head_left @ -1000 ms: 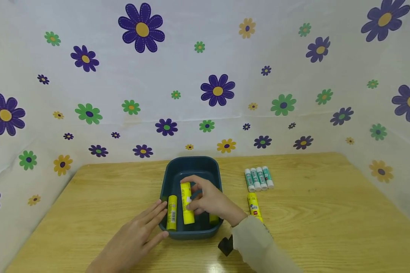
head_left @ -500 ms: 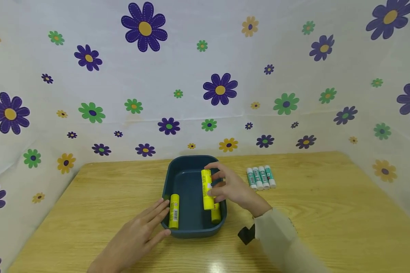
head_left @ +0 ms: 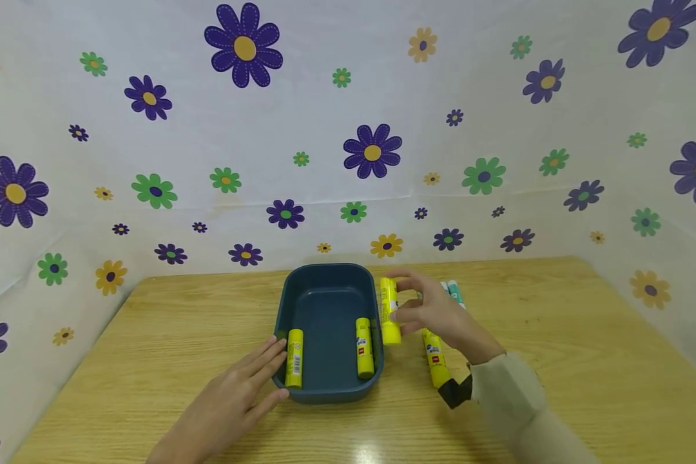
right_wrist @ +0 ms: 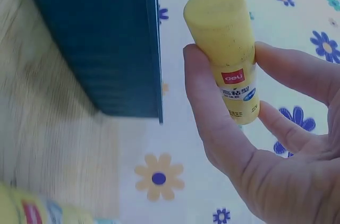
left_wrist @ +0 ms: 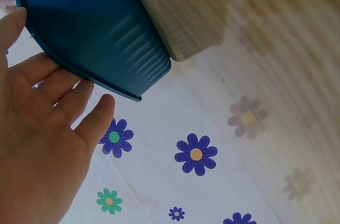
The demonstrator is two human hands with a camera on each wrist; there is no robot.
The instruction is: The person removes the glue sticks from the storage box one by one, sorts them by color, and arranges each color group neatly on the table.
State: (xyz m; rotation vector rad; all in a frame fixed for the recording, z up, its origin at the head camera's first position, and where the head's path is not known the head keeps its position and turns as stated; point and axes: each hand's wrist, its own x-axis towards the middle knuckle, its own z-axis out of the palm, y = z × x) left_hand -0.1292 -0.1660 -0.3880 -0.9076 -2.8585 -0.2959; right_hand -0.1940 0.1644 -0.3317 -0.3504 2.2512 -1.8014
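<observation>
The yellow glue stick [head_left: 389, 310] is pinched in the fingers of the right hand [head_left: 437, 316], just outside the right wall of the blue bin [head_left: 327, 392]. It seems to be on its way out; the next move is probably to lay it on the desk [head_left: 557, 361] beside another yellow stick [head_left: 434, 356]. The left hand [head_left: 232, 403], fingers straight, touches the bin. Two yellow sticks [head_left: 364, 347] lie inside.

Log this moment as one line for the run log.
right hand: holds yellow glue stick just outside bin | left hand: flat against bin | in bin: two yellow sticks
</observation>
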